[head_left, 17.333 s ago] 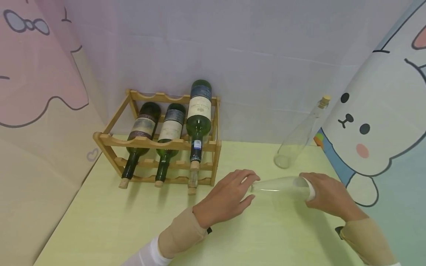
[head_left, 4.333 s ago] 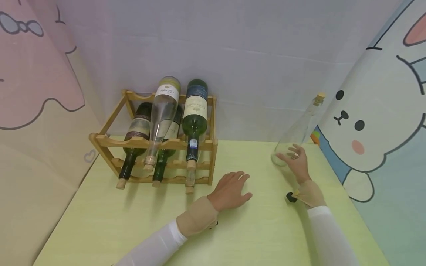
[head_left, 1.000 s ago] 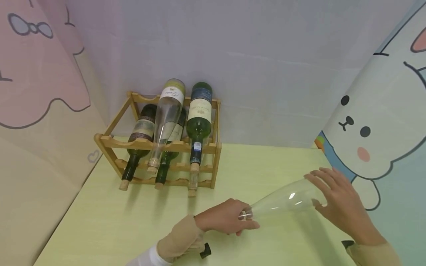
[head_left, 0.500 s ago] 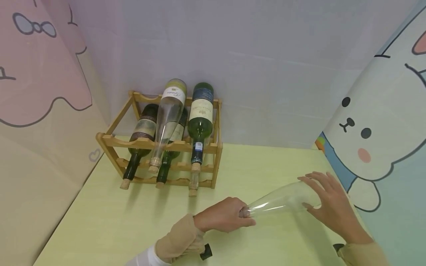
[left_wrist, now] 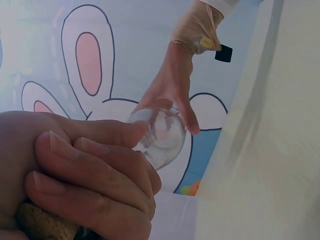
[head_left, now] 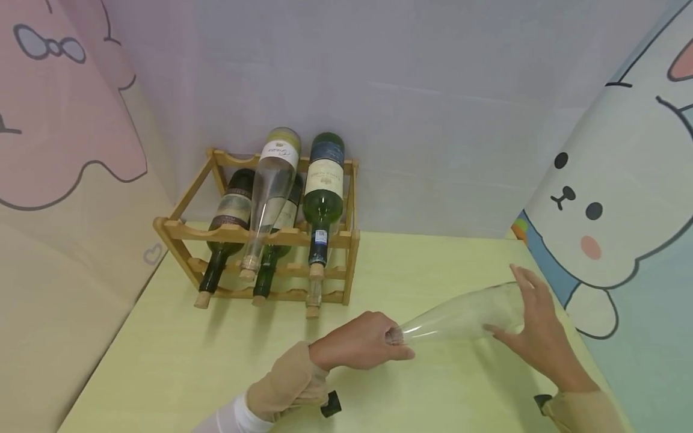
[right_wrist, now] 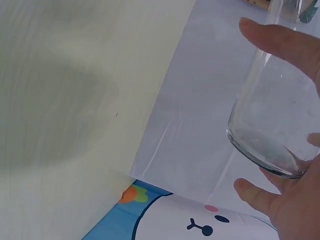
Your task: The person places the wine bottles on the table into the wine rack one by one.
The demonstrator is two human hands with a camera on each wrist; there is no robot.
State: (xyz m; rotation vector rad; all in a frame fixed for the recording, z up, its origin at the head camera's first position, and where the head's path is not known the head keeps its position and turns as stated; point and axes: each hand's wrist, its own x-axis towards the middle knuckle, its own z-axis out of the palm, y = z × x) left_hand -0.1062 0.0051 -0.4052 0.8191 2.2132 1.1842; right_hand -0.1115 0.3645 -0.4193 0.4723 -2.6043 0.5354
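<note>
A clear glass bottle (head_left: 460, 316) slants above the table, neck to the left, base raised to the right. My left hand (head_left: 363, 343) grips its neck, with the fingers curled round it. In the left wrist view the cork (left_wrist: 45, 222) peeks out below those fingers. At the base end my right hand (head_left: 541, 337) is spread, thumb below and straightened fingers above the glass. In the right wrist view its thumb (right_wrist: 280, 40) lies across the bottle's side, while one fingertip stands apart past the base.
A wooden wine rack (head_left: 260, 234) stands at the back left, holding corked bottles. On its upper tier rest a clear bottle (head_left: 273, 192) and a green bottle (head_left: 323, 204). A printed cloth (head_left: 612, 180) hangs along the right side.
An earlier clear bottle now lies on the rack's upper tier. The corked bottle that stood at the back right is now held by the neck. My right fingers have just spread wider.
</note>
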